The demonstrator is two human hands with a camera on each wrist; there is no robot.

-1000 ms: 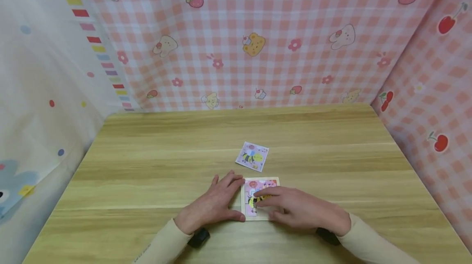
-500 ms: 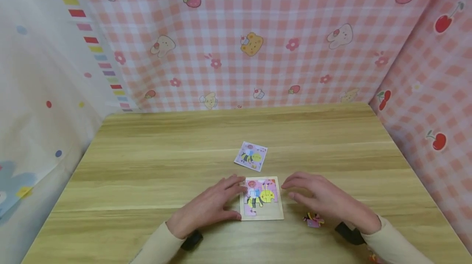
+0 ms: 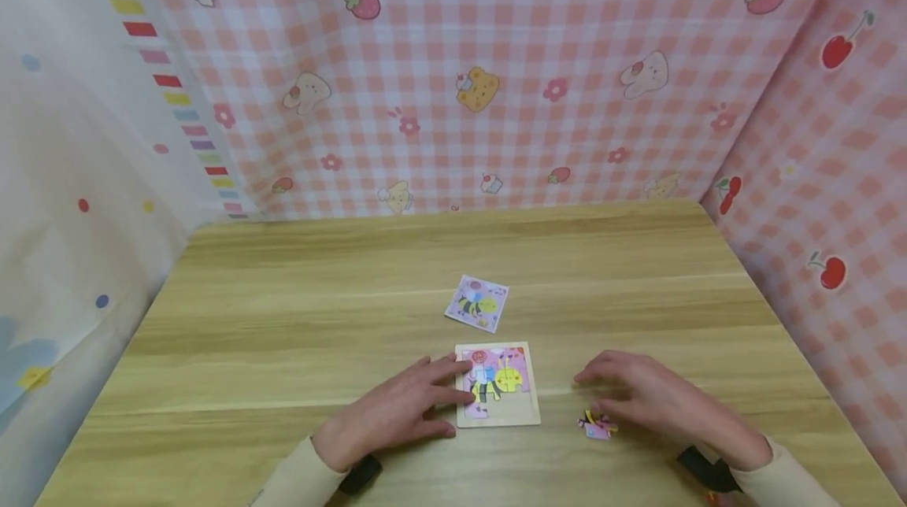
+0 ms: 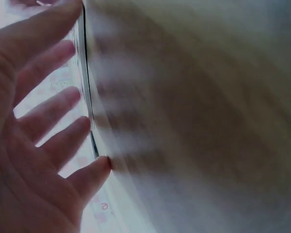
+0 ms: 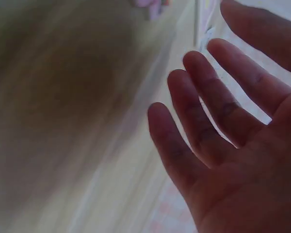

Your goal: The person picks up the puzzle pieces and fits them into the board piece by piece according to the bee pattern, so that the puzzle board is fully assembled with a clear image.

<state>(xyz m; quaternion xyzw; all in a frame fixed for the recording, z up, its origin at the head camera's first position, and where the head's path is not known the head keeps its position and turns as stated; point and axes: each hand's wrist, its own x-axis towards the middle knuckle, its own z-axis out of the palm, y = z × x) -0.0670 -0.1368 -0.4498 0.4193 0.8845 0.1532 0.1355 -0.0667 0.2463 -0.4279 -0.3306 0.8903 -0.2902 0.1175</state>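
Note:
A square jigsaw puzzle (image 3: 505, 379) of a bee lies in a pale wooden frame (image 3: 498, 423); its lower right part shows bare board. My left hand (image 3: 397, 412) rests along the frame's left side, fingers spread, fingertips over the edge and thumb at the lower left corner. To the right, my right hand (image 3: 659, 397) hovers over the table, fingers loosely bent and holding nothing, as the right wrist view also shows. Just below its thumb are loose puzzle pieces (image 3: 597, 427) in pink, yellow and black.
Behind the frame lies a square picture card (image 3: 477, 304) with the same bee. Another orange-red piece (image 3: 719, 499) shows at the bottom edge, partly hidden by the right wrist. Patterned cloth (image 3: 425, 98) hangs behind the wooden table (image 3: 283, 294) and along both sides.
My right hand has lifted off the puzzle and moved right to beside the loose pieces, which have come into view. The left hand stays at the frame's left side.

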